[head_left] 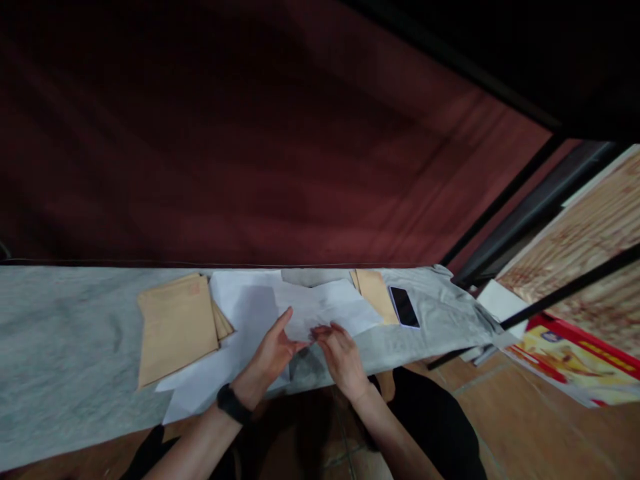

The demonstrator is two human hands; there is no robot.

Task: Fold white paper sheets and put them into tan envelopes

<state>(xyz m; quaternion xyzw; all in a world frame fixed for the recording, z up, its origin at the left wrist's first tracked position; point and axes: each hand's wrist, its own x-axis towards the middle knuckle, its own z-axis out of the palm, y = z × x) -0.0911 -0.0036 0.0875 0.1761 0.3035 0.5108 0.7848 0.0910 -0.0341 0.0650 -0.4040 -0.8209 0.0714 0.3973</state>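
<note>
A white sheet of paper (325, 303) lies slightly bent in front of me, its near edge at my fingers. My left hand (273, 350), with a black band on the wrist, grips that edge, thumb raised along the paper and fingers pointing right. Curled fingers of my right hand (343, 353) pinch the same edge close by; the fingertips are partly blurred. Beneath and to the left, more white sheets (225, 360) are spread out. A stack of brown envelopes (177, 327) rests on them at the left. Other brown envelopes (377, 293) lie right of the paper, partly covered by it.
A smartphone (405, 307) lies at the right on the grey cloth (65, 360) covering the narrow table. Dark red fabric (225, 167) rises behind it. Black metal bars (505, 193) stand at the right, with a colourful printed box (580, 360) low beside them on the tiled floor.
</note>
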